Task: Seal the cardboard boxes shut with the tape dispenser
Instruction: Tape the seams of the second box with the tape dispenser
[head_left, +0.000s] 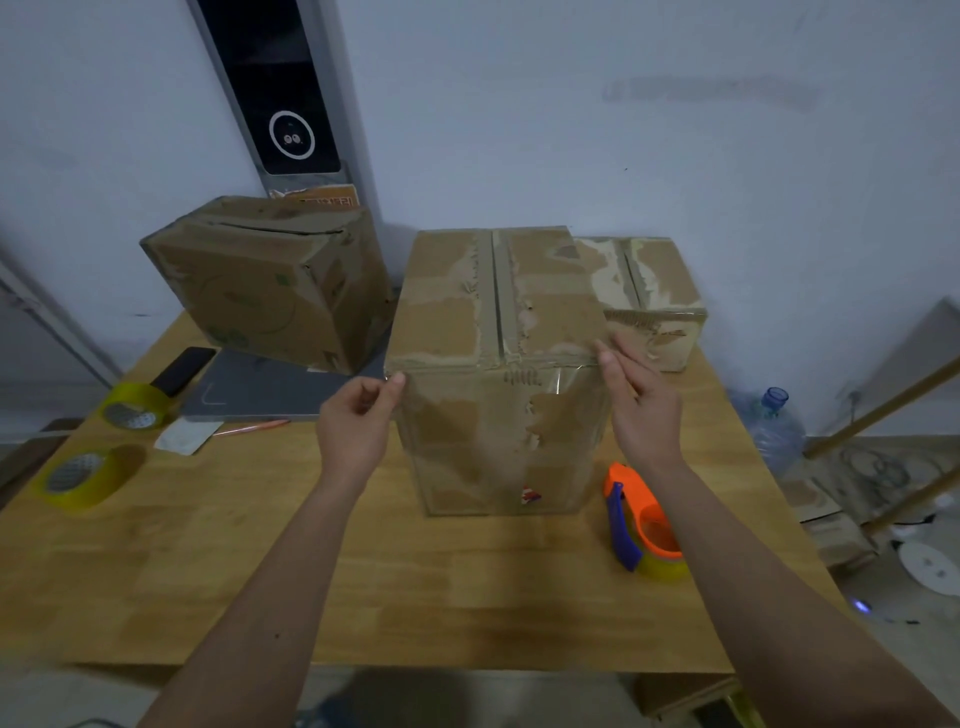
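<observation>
A tall worn cardboard box (493, 364) stands in the middle of the wooden table (363, 571), its top flaps closed with a seam down the centre. My left hand (358, 421) is at the box's upper front left corner, fingers loosely curled with the fingertips at the edge. My right hand (636, 400) is at the upper front right corner, fingers extended against the edge. Clear tape glints across the front top edge. The orange and blue tape dispenser (641, 525) lies on the table by the box's right side, under my right forearm.
A tilted cardboard box (270, 280) sits at the back left and a lower one (649, 296) at the back right. Two yellow tape rolls (83, 478) (132, 408), a phone (182, 371), a grey pad (270, 387) and a pen lie at left. A water bottle (774, 421) stands beyond the right edge.
</observation>
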